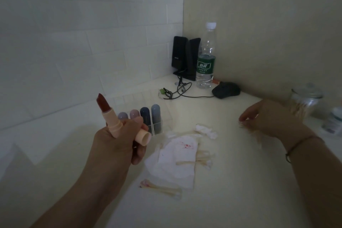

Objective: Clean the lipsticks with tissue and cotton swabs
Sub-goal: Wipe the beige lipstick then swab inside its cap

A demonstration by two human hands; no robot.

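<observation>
Lipstick [109, 116] is sitting in your left hand [118, 146], bullet wound out and tilting up and away to the left, so its long axis is running from your palm toward the far wall. You are gripping the peach tube with curled fingers, and the same hand is also holding the peach cap [142, 136] lower down, its open end facing right.

Your right hand [268, 116] is hovering well off to the right, fingers loosely curled and pointing down at the table [240, 181]. It is blurred; something thin and pale seems to be at the fingertips, but you cannot tell whether it is pinching a swab.

The glass jar of cotton swabs [305, 103] is standing just beyond your right hand, so that hand is the nearer one for fetching a fresh swab, and it will then have to cross leftward to the bullet.

Between your hands the stained tissue [177, 155] is lying flat, with used swabs [161, 189] beside it and a crumpled tissue [206, 130] just beyond. Four capped lipsticks [146, 116] are standing in a clear organizer directly behind your left hand. A water bottle [206, 57] and a mouse [225, 89] are sitting far back, out of the path.
</observation>
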